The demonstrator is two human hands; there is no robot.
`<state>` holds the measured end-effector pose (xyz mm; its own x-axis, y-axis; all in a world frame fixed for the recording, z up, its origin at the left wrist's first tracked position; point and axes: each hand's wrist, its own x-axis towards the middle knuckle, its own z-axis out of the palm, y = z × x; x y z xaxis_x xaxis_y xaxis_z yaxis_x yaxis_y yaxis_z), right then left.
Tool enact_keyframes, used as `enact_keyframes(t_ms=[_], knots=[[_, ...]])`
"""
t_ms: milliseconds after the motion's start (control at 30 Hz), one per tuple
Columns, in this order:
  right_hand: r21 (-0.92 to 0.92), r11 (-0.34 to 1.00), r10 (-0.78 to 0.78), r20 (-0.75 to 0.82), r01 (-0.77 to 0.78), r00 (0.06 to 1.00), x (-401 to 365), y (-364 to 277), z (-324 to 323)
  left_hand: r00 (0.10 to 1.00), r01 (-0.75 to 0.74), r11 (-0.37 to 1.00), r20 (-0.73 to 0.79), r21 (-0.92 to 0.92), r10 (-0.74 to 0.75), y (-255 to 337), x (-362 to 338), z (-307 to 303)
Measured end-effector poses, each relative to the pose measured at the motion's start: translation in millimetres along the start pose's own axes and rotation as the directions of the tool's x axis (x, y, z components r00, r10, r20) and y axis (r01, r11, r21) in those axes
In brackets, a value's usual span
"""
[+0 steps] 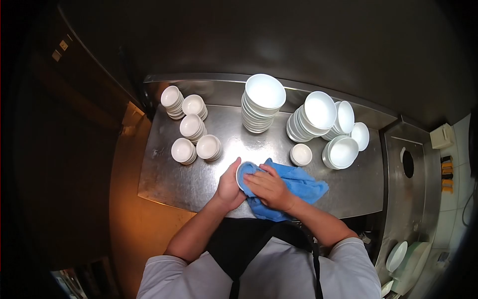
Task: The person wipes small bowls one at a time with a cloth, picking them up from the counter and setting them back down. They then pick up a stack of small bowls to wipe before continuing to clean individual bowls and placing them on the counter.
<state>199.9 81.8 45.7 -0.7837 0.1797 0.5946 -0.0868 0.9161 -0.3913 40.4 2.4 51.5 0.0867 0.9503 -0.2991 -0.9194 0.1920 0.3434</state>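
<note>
My left hand point(230, 187) is wrapped round the outer side of a small white bowl point(238, 175), tilted with its opening toward my right hand. A blue cloth point(303, 185) covers the inside of the bowl and trails to the right over the steel table. My right hand point(267, 188) presses the cloth into the bowl with its fingers. Right of the cloth's upper edge, a small stack of white bowls point(301, 154) stands upright on the table.
Stacks of small white bowls point(190, 125) stand at the left of the steel table point(169, 187). A tall stack of large bowls point(264, 92) is at the back middle, more large bowls point(319, 110) at the right. Beyond them is a steel counter point(398, 199) with a round opening.
</note>
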Motion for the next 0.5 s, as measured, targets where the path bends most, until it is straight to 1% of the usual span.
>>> enact_keyframes(t_ms=[33,67,100,133,167,233,267,300,333,367,400,500], knots=[[0.023,0.999,-0.023,-0.046,0.024,0.999,-2,3,1,0.996,0.046,0.998,0.077,-0.048,-0.043,1,0,-7],[0.048,0.998,-0.044,-0.093,0.049,0.995,-2,4,2,0.997,-0.049,0.997,-0.049,0.064,0.053,-5,2,-10],[0.104,0.995,0.026,-0.114,-0.014,0.993,-1,2,4,0.974,-0.126,0.974,-0.163,0.189,0.157,-8,4,1],[0.16,0.984,0.095,-0.129,-0.074,0.987,-1,-1,5,0.927,-0.184,0.93,-0.259,0.317,0.271,-11,4,11],[0.215,0.968,0.163,-0.139,-0.131,0.977,1,-3,5,0.936,-0.21,0.935,-0.218,0.286,0.277,-11,2,18],[0.231,0.94,0.307,-0.258,-0.25,0.916,10,-10,4,0.95,-0.251,0.942,-0.132,0.221,0.284,-11,-2,27],[0.245,0.919,0.375,-0.312,-0.308,0.873,13,-13,3,0.97,-0.222,0.957,-0.055,0.189,0.236,-12,-4,19],[0.357,0.829,0.54,-0.308,-0.431,0.784,13,-12,2,0.963,-0.254,0.944,-0.04,0.211,0.268,-19,-5,15],[0.463,0.711,0.685,-0.283,-0.53,0.671,14,-9,-1,0.954,-0.287,0.929,-0.022,0.236,0.3,-28,-4,14],[0.56,0.568,0.807,-0.238,-0.603,0.54,17,-6,-3,0.943,-0.32,0.912,-0.003,0.259,0.332,-33,-3,13],[0.602,0.585,0.797,-0.304,-0.543,0.522,27,-6,-6,0.942,-0.333,0.9,0.067,0.28,0.328,-35,-3,12],[0.546,0.589,0.803,-0.309,-0.597,0.51,13,11,12,0.938,-0.332,0.891,0.009,0.311,0.346,-35,-8,9]])
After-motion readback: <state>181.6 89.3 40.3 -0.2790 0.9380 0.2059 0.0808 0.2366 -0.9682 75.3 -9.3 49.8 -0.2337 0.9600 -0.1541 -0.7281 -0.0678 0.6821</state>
